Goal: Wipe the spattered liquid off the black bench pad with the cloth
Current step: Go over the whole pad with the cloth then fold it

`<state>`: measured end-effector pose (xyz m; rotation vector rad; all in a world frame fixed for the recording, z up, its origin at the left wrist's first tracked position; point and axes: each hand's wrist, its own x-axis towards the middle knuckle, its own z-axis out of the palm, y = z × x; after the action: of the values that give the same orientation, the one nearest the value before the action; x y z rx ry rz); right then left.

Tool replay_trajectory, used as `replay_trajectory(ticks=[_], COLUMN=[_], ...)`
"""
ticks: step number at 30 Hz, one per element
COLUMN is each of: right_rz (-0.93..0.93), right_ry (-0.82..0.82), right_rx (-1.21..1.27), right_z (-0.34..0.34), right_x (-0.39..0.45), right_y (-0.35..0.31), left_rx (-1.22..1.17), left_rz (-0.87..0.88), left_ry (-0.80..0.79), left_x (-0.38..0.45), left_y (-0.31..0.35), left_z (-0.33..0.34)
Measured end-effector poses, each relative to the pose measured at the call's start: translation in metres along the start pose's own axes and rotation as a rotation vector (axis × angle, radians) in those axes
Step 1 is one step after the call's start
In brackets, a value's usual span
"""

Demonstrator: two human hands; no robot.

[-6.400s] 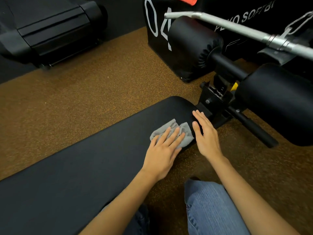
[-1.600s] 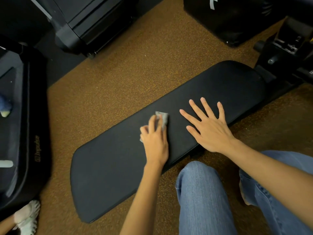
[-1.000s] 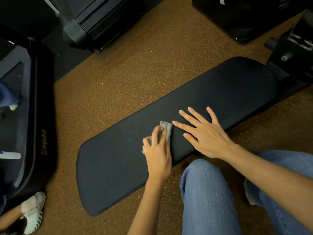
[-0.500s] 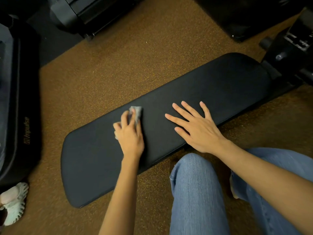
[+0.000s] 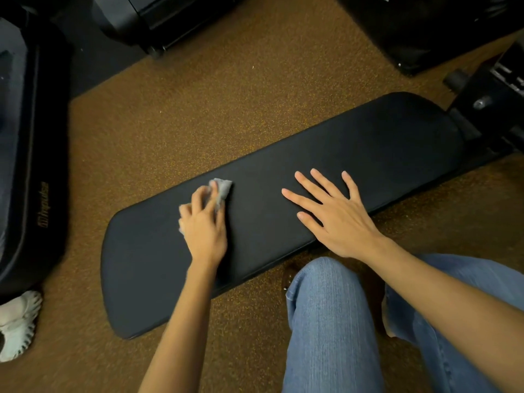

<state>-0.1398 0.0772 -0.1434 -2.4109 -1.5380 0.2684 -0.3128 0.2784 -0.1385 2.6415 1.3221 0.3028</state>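
Observation:
The long black bench pad [image 5: 368, 146] runs diagonally from lower left to upper right over the brown floor. My left hand [image 5: 204, 225] presses a small grey cloth [image 5: 222, 190] onto the pad left of its middle; most of the cloth is under my fingers, with one corner poking out past them. My right hand [image 5: 334, 214] lies flat on the pad to the right, fingers spread, holding nothing. I cannot make out any liquid on the dark pad surface.
The bench's black metal frame [image 5: 487, 95] joins the pad at the upper right. A black machine [image 5: 31, 154] stands along the left edge, another [image 5: 158, 18] at the top. Someone's white shoe [image 5: 17, 321] is at the lower left. My jeans-clad knees [image 5: 331, 321] are below the pad.
My left hand has slid the cloth leftward along the pad, away from my right hand, over the last second. My right hand has stayed flat on the pad.

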Motion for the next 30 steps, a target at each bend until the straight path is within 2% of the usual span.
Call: replay_trajectory(ticks=[5, 7, 10, 15, 17, 19, 21, 24, 28, 30], right_rz=[0.006, -0.003, -0.005, -0.002, 0.008, 0.013, -0.044, -0.162, -0.159, -0.152], right_ry=[0.004, 0.006, 0.006, 0.001, 0.0, 0.004, -0.005, -0.053, -0.042, -0.039], right_rx=[-0.017, -0.026, -0.034, -0.044, -0.044, -0.026, 0.005, 0.065, 0.121, 0.123], right_z=[0.004, 0.004, 0.004, 0.003, 0.002, 0.001, 0.002, 0.006, 0.006, 0.006], right_x=[0.001, 0.001, 0.001, 0.002, 0.003, 0.004, 0.006, 0.008, 0.008, 0.008], right_y=[-0.001, -0.001, -0.001, -0.003, -0.004, -0.008, -0.018, -0.032, -0.033, -0.032], left_rx=[-0.021, -0.023, 0.041, 0.037, 0.027, -0.043, -0.085, -0.012, 0.018, -0.041], left_rz=[0.299, 0.343, 0.244, -0.202, -0.182, -0.022, 0.136, 0.233, -0.025, -0.062], left_ry=[-0.077, -0.048, 0.002, 0.051, 0.049, 0.027, -0.029, -0.047, -0.005, 0.007], left_x=[-0.093, -0.087, -0.04, 0.021, 0.01, -0.021, -0.055, -0.051, -0.008, -0.01], left_y=[0.036, 0.027, -0.002, -0.064, -0.056, -0.033, -0.02, -0.033, -0.053, -0.044], left_z=[0.01, 0.011, 0.005, -0.015, -0.015, -0.01, -0.007, -0.014, -0.022, -0.019])
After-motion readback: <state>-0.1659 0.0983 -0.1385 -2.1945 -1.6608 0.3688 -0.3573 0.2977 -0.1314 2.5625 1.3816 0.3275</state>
